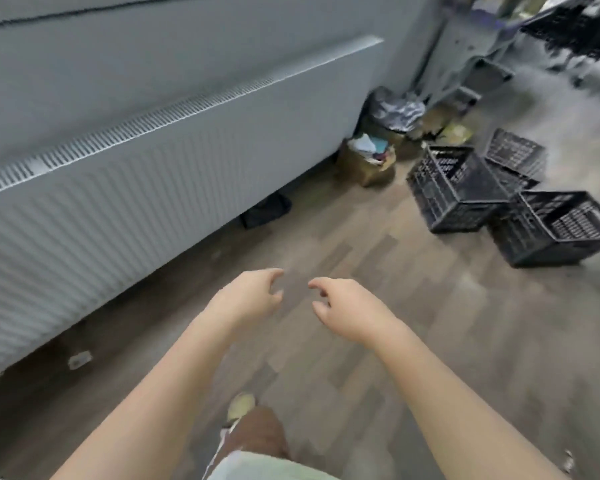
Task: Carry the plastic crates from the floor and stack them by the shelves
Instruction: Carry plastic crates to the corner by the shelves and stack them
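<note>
Two empty hands (291,299), crates (465,192) ahead

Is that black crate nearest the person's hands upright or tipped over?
Upright. The nearest crate rests on the floor with its open top facing up, and it looks empty.

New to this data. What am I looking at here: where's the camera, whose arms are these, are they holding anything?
There is no robot here. One wide-angle camera sits on a person's head and looks forward and down, so the two bare arms reaching in from the bottom are that person's own. The left hand and right hand hang in the air over the wood-pattern floor with fingers loosely curled. Neither holds anything. Ahead on the right, three black plastic crates lie on the floor, close together and tilted at odd angles. Beyond them, blurred, stand grey shelves. A long white cabinet runs along the left, with a bin and a box of scraps near its far end.
</note>
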